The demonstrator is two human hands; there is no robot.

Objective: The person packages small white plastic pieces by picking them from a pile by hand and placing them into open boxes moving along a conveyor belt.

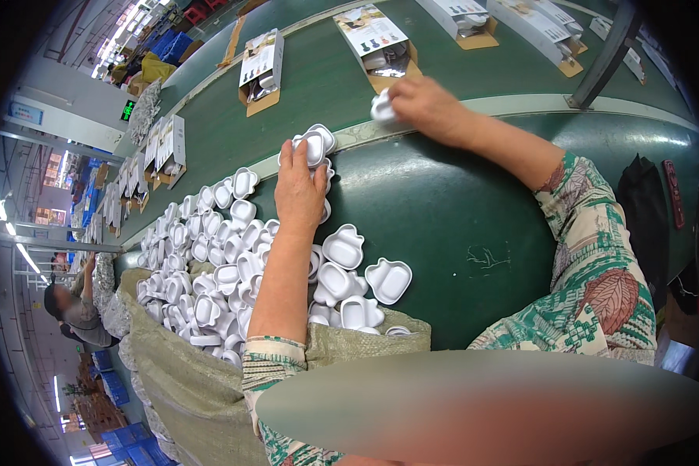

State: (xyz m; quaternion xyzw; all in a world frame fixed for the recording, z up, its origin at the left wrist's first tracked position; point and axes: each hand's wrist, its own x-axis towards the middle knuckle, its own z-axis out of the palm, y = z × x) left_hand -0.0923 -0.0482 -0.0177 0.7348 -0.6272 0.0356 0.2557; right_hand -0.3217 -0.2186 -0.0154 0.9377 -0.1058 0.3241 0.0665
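Note:
A small white plastic dish [382,107] with a lobed end is pinched in the fingers of my right hand [431,113], over the belt's near edge. Just beyond it lies an open printed box [373,35], with a grey and clear item showing at its open end. My left hand [300,190] lies with fingers stretched out, palm down, against another white dish [317,142] at the table's far edge. Its fingertips touch that dish. Around my left forearm spreads a large heap of the same white dishes [207,309], partly spilling from a woven sack [186,388].
More open printed boxes [261,68] stand along the green conveyor belt [311,70]. A metal post [607,58] rises at the far right. Dark cloth [641,210] and a red, phone-like object [672,194] lie at the right. Another person [85,314] works at the far left.

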